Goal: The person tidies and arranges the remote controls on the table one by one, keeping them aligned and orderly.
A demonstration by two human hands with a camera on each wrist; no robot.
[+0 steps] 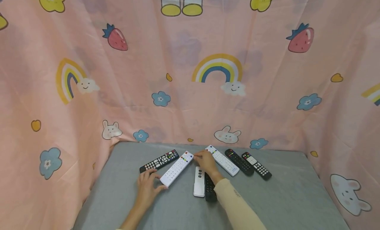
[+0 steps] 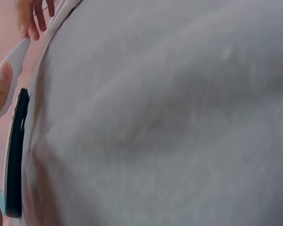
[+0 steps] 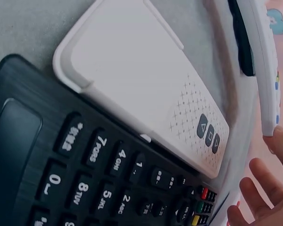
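A white remote control (image 1: 177, 169) slants between my two hands, its keys facing up. My left hand (image 1: 146, 185) holds its near end, with the thumb (image 2: 1, 84) along one edge. At the far end, my right hand (image 1: 206, 162) grips the tip with its fingertips, the other fingers spread loosely in the right wrist view. Both wrist views show this remote raised above the cloth. A black remote (image 1: 159, 161) lies just beyond my left fingers. Below my right wrist, a slim white remote (image 3: 146, 70) lies alongside a black remote (image 3: 99, 155), partly covered by my forearm in the head view.
Right of my right hand lie another white remote (image 1: 224, 162) and two black remotes, one longer (image 1: 239, 162) and one with a pale upper panel (image 1: 256, 166). Grey cloth (image 1: 285, 197) covers the table. A pink printed curtain (image 1: 178, 117) hangs behind and at both sides.
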